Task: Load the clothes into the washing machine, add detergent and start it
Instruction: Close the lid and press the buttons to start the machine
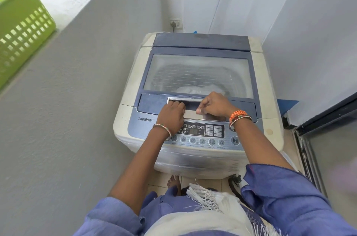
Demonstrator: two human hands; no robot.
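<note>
— Item one, the washing machine [197, 100]: how is it standing?

— Lid [199, 75] lying shut, pale clothes [201, 89] showing through the glass. Its handle [190, 107] is running left to right along the lid's near edge.

— The hands?

— Both are resting on that handle. The left hand [172, 115] is curling its fingers into the recess; the right hand [214, 105] is gripping the right end, thumb pointing left. Neither is nearer.

— The start button [235, 140]?

— Sitting untouched, nearer the right wrist, I'd judge.

— Anything else?

— A green basket [21, 29] is sitting on the ledge, well apart.
</note>
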